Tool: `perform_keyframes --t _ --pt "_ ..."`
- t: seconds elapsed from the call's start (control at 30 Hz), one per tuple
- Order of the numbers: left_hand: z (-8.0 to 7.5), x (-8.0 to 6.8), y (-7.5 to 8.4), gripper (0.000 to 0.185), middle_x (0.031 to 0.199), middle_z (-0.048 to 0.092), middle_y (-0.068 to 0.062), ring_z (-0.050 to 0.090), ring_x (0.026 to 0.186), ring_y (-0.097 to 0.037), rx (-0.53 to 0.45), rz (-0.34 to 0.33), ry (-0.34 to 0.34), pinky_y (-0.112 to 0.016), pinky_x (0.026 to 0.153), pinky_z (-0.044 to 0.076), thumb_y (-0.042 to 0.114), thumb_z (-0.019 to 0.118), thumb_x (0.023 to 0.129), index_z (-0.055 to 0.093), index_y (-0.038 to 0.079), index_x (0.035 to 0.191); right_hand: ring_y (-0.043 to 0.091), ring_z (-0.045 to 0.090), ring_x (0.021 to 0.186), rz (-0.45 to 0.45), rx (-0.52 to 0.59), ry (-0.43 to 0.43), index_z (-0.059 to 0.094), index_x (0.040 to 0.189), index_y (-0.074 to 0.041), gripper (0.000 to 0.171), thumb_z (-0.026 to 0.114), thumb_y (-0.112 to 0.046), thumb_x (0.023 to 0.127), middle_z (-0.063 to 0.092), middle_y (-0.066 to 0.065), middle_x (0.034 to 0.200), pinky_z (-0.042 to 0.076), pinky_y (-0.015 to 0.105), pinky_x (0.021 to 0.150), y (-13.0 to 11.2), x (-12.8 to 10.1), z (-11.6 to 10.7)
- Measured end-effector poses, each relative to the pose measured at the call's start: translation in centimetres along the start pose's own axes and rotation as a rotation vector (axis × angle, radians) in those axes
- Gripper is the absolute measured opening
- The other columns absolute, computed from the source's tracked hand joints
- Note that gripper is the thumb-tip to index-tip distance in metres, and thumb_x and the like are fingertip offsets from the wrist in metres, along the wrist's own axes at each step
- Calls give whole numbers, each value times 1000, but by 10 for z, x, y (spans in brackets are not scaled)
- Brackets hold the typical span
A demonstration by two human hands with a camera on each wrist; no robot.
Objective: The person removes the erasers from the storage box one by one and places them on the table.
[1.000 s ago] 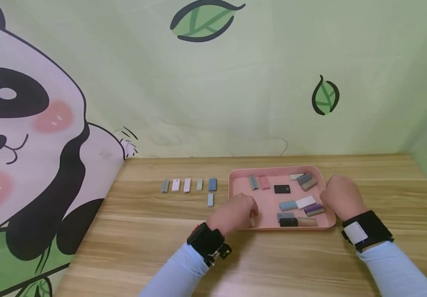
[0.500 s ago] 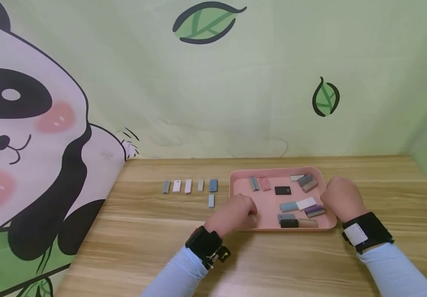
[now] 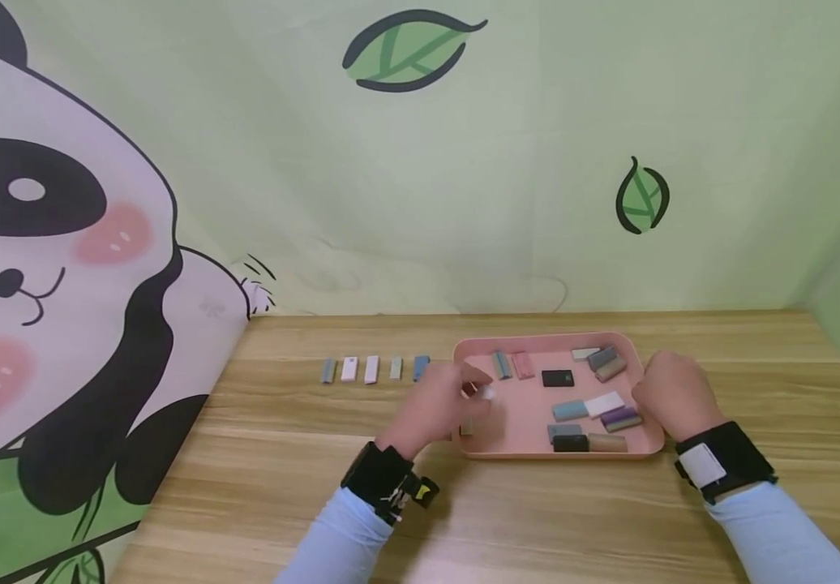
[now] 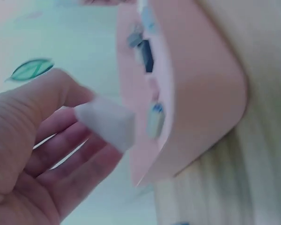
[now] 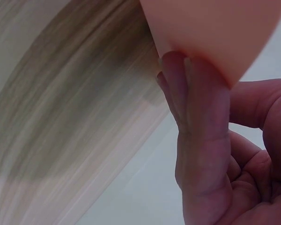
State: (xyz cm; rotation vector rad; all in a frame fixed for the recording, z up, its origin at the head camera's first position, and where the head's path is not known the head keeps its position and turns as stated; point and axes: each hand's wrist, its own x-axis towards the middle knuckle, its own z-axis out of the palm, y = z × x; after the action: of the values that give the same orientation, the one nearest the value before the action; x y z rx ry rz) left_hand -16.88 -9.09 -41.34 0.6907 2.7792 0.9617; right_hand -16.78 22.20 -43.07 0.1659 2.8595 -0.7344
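Observation:
My left hand (image 3: 430, 410) pinches a white eraser (image 4: 110, 123) between thumb and fingers, over the left end of a pink tray (image 3: 518, 426). In the left wrist view the eraser is held beside the tray's raised wall (image 4: 203, 70). My right hand (image 3: 675, 393) grips the tray's right edge; in the right wrist view its fingers (image 5: 203, 108) lie along the outside of the wall, with the thumb on the other side. Inside the tray lie several small erasers, among them a black one (image 3: 558, 379), a pink one (image 3: 523, 365) and a purple-banded one (image 3: 620, 418).
Left of the tray, a row of small erasers lies on the wooden table (image 3: 259, 454), including a white one (image 3: 371, 370) and a blue one (image 3: 420, 368) partly behind my left hand. A greenish eraser (image 3: 467, 425) lies at the tray's left end. A printed cloth (image 3: 507, 203) hangs behind.
My left hand has risen from the tray's near left part and moved up and left, with the white eraser now showing in its fingers. The right hand stays on the tray's edge.

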Motion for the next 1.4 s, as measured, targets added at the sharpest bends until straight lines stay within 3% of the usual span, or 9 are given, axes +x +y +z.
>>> perform_keyframes --t 0.1,0.27,0.4,0.5,0.67,0.9,1.13,1.4 --pt "-12 0 -6 24 88 66 4 60 80 -10 14 -23 161 -19 64 49 19 69 79 69 12 102 22 50 54 -5 -2 4 61 70 3 18 53 -8 81 49 8 58 35 28 47 0 0 0" --pt "-32 -4 -18 26 87 68 2 62 78 -11 -32 -126 425 -22 61 51 23 70 77 69 11 101 22 50 54 -18 -10 14 61 67 2 19 53 -8 81 48 7 57 35 28 47 1 0 -1" --pt "-43 -10 -33 24 85 67 1 61 75 -11 -59 -230 533 -23 58 51 24 70 77 69 12 98 22 50 53 -33 -19 25 61 65 2 20 51 -7 81 49 7 56 34 28 46 1 0 -1" --pt "-46 -16 -47 25 84 66 -1 61 72 -13 -65 -303 549 -25 57 52 24 71 77 68 9 97 22 50 53 -41 -25 32 60 65 2 20 51 -7 81 50 8 57 34 28 46 1 0 -2" --pt "-44 -22 -67 27 83 66 -5 61 70 -15 -56 -405 517 -27 58 50 22 73 76 69 4 95 22 51 54 -27 -25 21 61 67 2 20 52 -8 81 51 9 58 35 28 46 0 -1 -2" --pt "-32 -24 -85 15 65 62 -4 52 53 -15 41 -517 453 -26 49 41 20 74 72 66 8 68 22 51 55 -18 -28 8 61 69 3 19 53 -9 82 51 9 59 36 28 47 0 -1 -2" --pt "-23 -20 -94 17 58 59 0 52 57 -18 147 -526 464 -27 52 38 17 73 68 62 10 57 22 51 55 -14 -29 6 62 70 3 19 54 -9 82 51 9 59 36 28 47 1 0 1" --pt "-19 -18 -93 28 50 49 2 47 48 -16 137 -568 416 -28 44 35 17 74 70 54 11 51 22 50 54 -9 -26 8 62 69 3 19 54 -9 82 50 8 58 35 28 47 1 1 1"
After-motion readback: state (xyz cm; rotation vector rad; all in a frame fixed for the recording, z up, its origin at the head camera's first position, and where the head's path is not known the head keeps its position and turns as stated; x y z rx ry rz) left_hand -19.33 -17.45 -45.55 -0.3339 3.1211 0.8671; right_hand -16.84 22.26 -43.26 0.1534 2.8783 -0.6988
